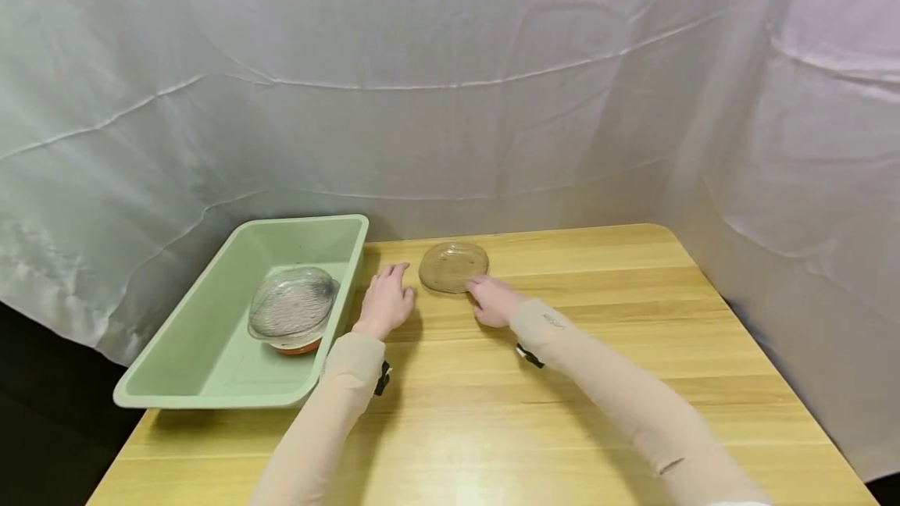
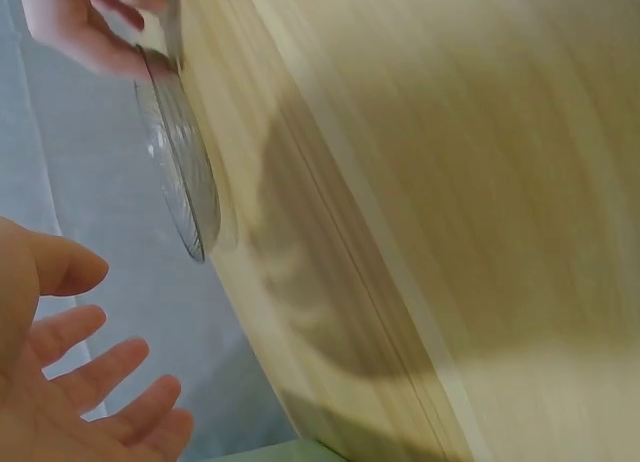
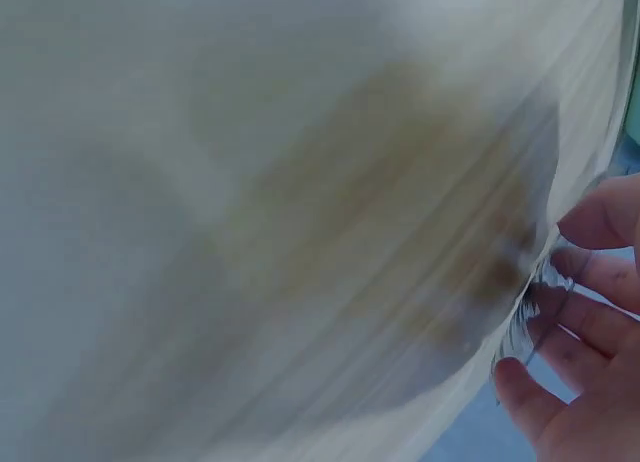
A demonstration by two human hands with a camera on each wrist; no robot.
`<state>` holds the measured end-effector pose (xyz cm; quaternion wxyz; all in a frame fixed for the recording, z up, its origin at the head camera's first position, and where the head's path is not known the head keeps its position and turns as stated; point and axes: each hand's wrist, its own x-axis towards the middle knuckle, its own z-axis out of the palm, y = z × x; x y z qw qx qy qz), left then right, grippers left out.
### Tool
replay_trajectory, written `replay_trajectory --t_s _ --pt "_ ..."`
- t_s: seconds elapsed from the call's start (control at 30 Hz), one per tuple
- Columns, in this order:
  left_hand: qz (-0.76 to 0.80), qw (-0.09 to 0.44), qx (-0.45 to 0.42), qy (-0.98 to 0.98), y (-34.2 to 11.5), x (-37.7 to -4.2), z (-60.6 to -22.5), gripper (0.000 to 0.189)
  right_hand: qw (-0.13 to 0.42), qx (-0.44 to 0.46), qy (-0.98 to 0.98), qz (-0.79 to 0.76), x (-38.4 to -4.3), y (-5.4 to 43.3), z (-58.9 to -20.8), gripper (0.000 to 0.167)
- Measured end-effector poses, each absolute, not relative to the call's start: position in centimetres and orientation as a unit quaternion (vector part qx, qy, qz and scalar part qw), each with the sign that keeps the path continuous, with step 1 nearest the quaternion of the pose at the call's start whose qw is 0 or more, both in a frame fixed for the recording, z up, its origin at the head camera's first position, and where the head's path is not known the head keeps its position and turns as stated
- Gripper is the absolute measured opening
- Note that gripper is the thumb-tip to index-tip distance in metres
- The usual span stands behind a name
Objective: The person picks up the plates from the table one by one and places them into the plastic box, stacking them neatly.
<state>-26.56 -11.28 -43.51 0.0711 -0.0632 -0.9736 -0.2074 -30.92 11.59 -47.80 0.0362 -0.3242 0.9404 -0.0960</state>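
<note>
On the far part of the table lies a clear oval plate (image 1: 450,265) with a ridged surface. My right hand (image 1: 494,301) pinches its near right rim between thumb and fingers. In the left wrist view the plate (image 2: 180,162) shows edge-on, its rim at the right hand's fingers (image 2: 90,42). The right wrist view shows the right hand (image 3: 590,332) with fingers spread about the rim. Between the plate and the green basin hovers my left hand (image 1: 385,301), fingers loosely extended and holding nothing. The left hand (image 2: 80,372) is apart from the plate.
A light green rectangular basin (image 1: 211,400) stands on the table's left side. Inside it, a clear ridged dish (image 1: 291,307) rests over something with an orange-red lower edge (image 1: 297,349). A grey curtain (image 1: 450,139) hangs behind the wooden table (image 1: 598,272) and along its right side.
</note>
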Motion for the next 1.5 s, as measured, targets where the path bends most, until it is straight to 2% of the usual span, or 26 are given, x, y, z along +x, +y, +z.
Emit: replay_trajectory --t_s 0.23,0.57,0.73,0.97,1.17,1.37,1.43,1.5 --pt "-0.226 0.073 -0.09 -0.967 -10.6 -26.6 -43.6 0.05 0.023 -0.342 0.931 -0.123 -29.0 16.2 -47.7 0.039" --pt "-0.187 0.044 -0.143 -0.971 -8.8 -26.3 -44.1 0.047 -0.008 -0.362 0.921 -0.144 -25.6 21.8 -47.9 0.034" --pt "-0.166 0.043 -0.182 -0.968 -7.2 -25.9 -44.4 0.041 -0.001 -0.364 0.92 -0.145 -24.7 23.7 -47.9 0.027" --pt "-0.135 0.055 -0.243 -0.959 -5.8 -25.9 -44.5 0.032 0.02 -0.338 0.921 -0.193 -24.0 25.2 -45.9 0.018" --pt "-0.1 0.066 -0.27 -0.955 -5.1 -25.8 -44.6 0.031 0.022 -0.217 0.921 -0.323 -25.1 25.2 -44.9 0.035" --pt "-0.076 0.068 -0.282 -0.954 -4.6 -25.8 -45.1 0.033 0.073 -0.043 0.918 -0.387 -27.0 25.3 -45.1 0.049" --pt "-0.081 0.068 -0.281 -0.954 -4.5 -25.8 -45.1 0.033 0.096 -0.015 0.92 -0.381 -27.5 25.2 -45.3 0.049" --pt "-0.086 0.069 -0.279 -0.954 -4.4 -25.7 -45.1 0.033 0.114 -0.002 0.924 -0.365 -27.9 25.1 -45.5 0.04"
